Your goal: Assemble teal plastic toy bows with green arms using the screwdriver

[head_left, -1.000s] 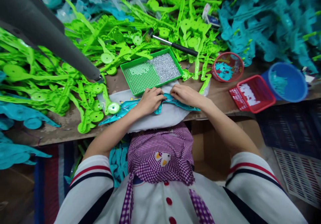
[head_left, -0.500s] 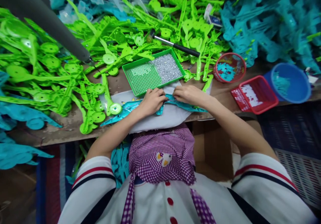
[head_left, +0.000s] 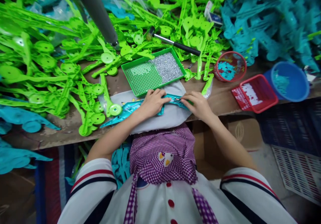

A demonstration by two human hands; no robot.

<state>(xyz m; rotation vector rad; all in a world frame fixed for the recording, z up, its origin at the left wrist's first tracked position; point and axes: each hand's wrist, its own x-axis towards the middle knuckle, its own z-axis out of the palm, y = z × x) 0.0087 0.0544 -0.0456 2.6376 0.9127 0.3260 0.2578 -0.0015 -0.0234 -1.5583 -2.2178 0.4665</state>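
Observation:
A long teal plastic part (head_left: 126, 113) lies across a pale cloth (head_left: 147, 126) at the table's front edge. My left hand (head_left: 153, 102) is closed over its middle, the thumb reaching to the right along it. Towards the part's right side, my right hand (head_left: 198, 105) has its thumb and fingertips pinched together just above the plastic. A small shiny bit shows by those fingertips, too small to name. Just behind my hands sits a green tray (head_left: 137, 95), its right half covered with small silvery metal pieces (head_left: 167, 67).
Lime-green plastic parts (head_left: 47, 61) heap over the left and back. A hammer (head_left: 185, 49) lies behind the tray. A grey pen-shaped tool (head_left: 100, 14) hangs at upper left. Right are a round red basket (head_left: 232, 80), a square red basket (head_left: 267, 108), a blue bowl (head_left: 296, 96) and teal parts (head_left: 271, 23).
My right hand has shifted slightly right and turned, uncovering more of the teal part between my hands. My left hand stays nearly in place. The hanging grey tool has swung to the right.

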